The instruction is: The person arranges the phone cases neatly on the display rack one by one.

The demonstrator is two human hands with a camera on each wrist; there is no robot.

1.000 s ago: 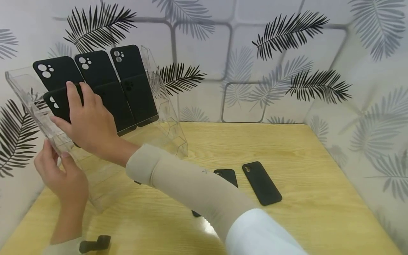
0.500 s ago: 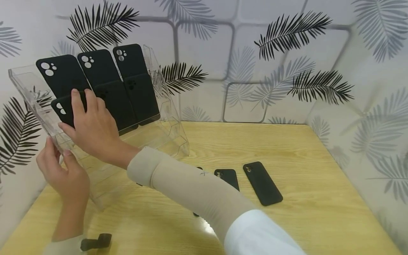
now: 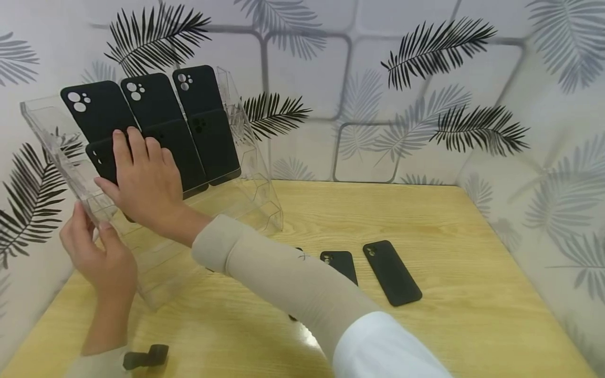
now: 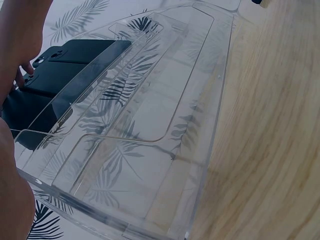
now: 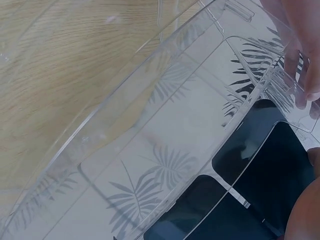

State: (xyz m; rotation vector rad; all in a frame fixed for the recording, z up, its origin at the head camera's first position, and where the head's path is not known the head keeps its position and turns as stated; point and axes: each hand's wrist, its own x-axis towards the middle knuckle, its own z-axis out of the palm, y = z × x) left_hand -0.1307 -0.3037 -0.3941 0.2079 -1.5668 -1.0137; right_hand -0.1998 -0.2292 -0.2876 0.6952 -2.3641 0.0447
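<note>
**Black phone case (image 3: 105,161) covered by a right hand (image 3: 150,181) on a clear stand (image 4: 150,120)**

The phone case is leaned at the front left of the stand, overlapping the back-left case (image 3: 100,109); most of its face is hidden by the right hand. That hand's fingers are laid nearly straight and slightly apart across the face, with the thumb spread toward the left edge. The stand's left side is pinched between the thumb and fingers of the left hand (image 3: 101,257). Beside the covered case, a front-middle case (image 3: 184,152) and a front-right case (image 3: 218,147) are supported, with a back-middle case (image 3: 155,100) and a back-right case (image 3: 198,89) ranged behind them.

On the wood-grain desk (image 3: 331,210), one loose case (image 3: 393,273) is laid flat; a second loose case (image 3: 341,263) is partly hidden by the beige sleeve (image 3: 279,281). The wall (image 3: 307,79) is patterned with leaves.
</note>
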